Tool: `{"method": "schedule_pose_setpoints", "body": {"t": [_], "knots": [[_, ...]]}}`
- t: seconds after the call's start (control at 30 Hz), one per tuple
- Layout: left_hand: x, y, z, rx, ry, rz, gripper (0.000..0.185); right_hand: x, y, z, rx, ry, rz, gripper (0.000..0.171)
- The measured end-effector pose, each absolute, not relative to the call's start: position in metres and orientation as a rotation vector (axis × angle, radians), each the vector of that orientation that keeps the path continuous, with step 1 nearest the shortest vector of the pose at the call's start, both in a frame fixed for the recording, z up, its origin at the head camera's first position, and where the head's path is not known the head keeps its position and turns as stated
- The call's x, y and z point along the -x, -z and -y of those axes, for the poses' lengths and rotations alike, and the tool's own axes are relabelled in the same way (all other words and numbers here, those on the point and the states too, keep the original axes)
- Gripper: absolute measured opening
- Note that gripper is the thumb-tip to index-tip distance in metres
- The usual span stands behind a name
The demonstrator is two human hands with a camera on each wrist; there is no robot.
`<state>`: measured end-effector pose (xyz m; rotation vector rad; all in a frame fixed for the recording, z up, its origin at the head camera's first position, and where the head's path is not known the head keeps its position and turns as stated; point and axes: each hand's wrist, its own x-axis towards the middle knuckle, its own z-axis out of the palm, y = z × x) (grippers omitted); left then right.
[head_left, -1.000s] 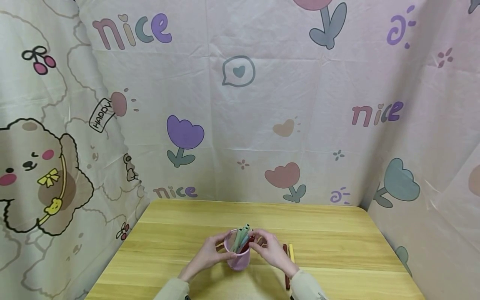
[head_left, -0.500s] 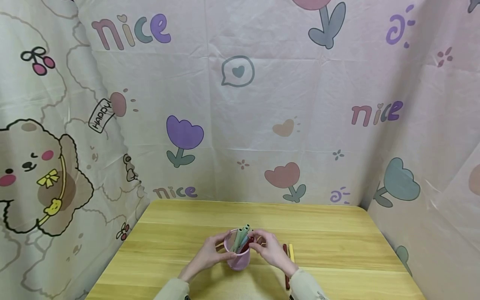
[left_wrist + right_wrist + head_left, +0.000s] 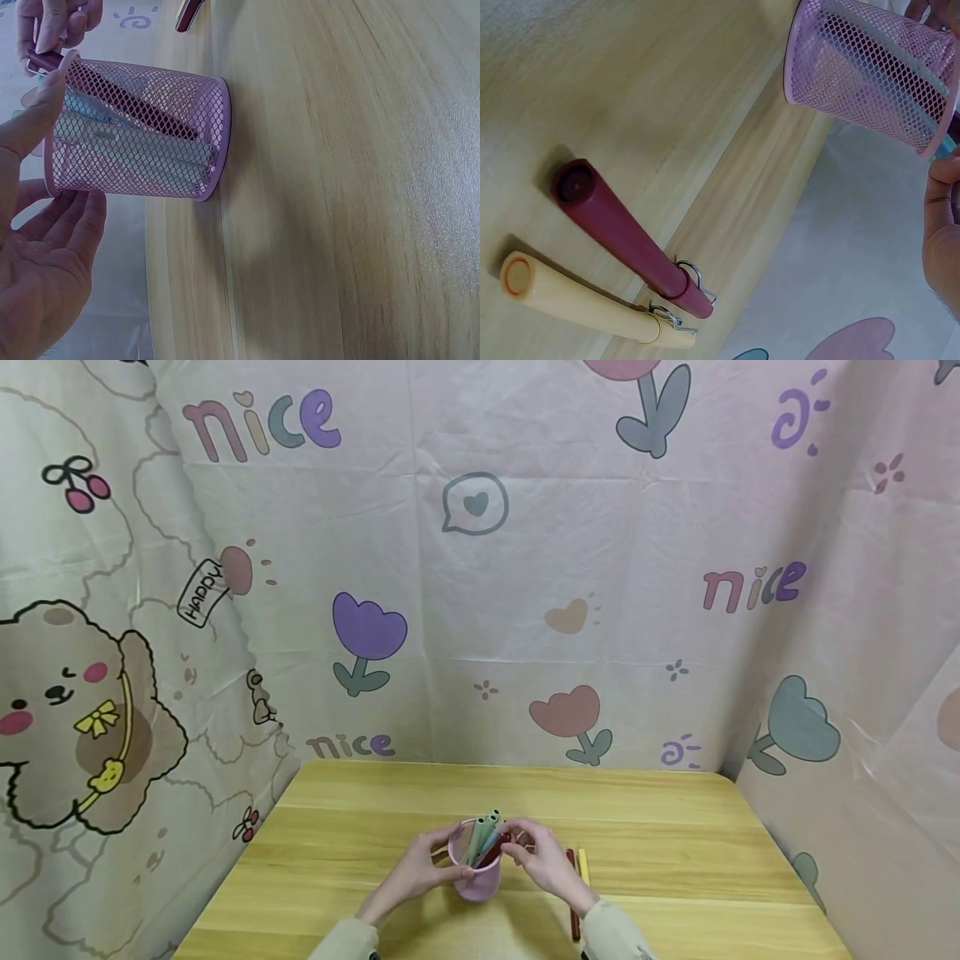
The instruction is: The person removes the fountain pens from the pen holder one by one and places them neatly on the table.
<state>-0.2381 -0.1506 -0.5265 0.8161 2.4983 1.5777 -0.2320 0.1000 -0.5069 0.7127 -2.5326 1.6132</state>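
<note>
A pink mesh pen holder point(image 3: 477, 885) stands upright on the table with several pens inside. My left hand point(image 3: 420, 864) grips it near the rim, thumb on the near side and fingers round the far side. Pale green pens point(image 3: 477, 842) and a light blue one lean in the holder. Beside them a dark red pen point(image 3: 131, 101) slants down through the mesh toward the base. At the holder's right rim my right hand point(image 3: 543, 862) pinches the top end of this dark red pen between thumb and fingers.
To the right of the holder, a second dark red pen point(image 3: 626, 232) and a yellow pen point(image 3: 585, 304) lie side by side on the wooden table point(image 3: 360, 810), both with metal clips. Printed cloth point(image 3: 495, 577) hangs behind the table and along its sides.
</note>
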Motion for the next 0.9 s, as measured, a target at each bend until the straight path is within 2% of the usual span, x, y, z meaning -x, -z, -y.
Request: {"method": "schedule_pose_setpoints", "body": {"t": [0.9], "knots": [[0.238,0.527,0.150,-0.816,-1.625,-2.466,0.084,0.224,0.491,-0.125,-0.706,-1.736,2.319,0.023]]}}
